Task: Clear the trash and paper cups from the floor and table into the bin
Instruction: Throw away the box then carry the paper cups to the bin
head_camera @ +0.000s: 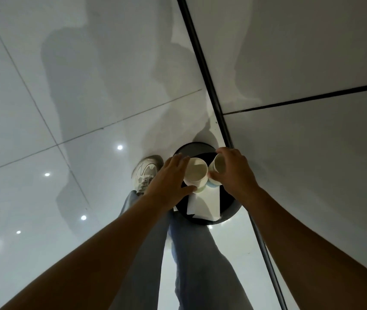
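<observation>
Paper cups held over the bin (230,214) — ready to drop.
Left hand (169,182) grips one cup (195,173), right hand (233,173) grips another (219,164) — both directly above the bin, white paper (204,204) already inside.

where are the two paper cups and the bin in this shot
left cup (195,173): head view, on its inner wall.
right cup (219,164): head view, inside its open mouth.
bin (191,147): head view, on its far black rim.

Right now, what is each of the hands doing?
Left hand: grips a paper cup over the bin.
Right hand: grips a second cup over the bin.
</observation>
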